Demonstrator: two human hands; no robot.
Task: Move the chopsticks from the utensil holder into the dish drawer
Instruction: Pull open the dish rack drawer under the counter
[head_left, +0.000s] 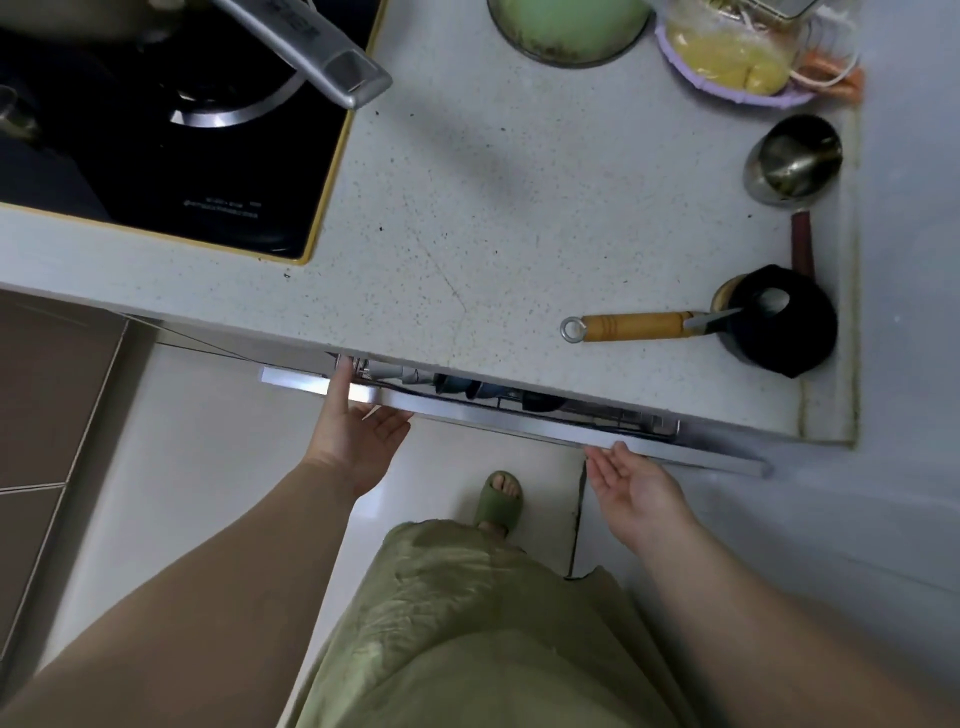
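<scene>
The dish drawer (519, 418) under the countertop is pulled out a small way, and its silver front rail runs from left to right. In the gap I see dark bowls and cups (467, 387) in a wire rack. My left hand (358, 441) grips the rail near its left end, thumb over the top and fingers underneath. My right hand (634, 488) is palm up with fingers apart, fingertips at the rail's underside further right. No chopsticks are in view. A black holder (789, 332) on the counter has a yellow-handled utensil (639, 326) sticking out of it.
The speckled countertop (493, 208) carries a black stove (156, 130) with a pan handle (311, 52) over it, a green bowl (566, 26), a purple dish of yellow food (727, 57) and a steel cup (795, 161). My slippered foot (498, 499) stands below the drawer. Brown cabinets (41, 389) are at left.
</scene>
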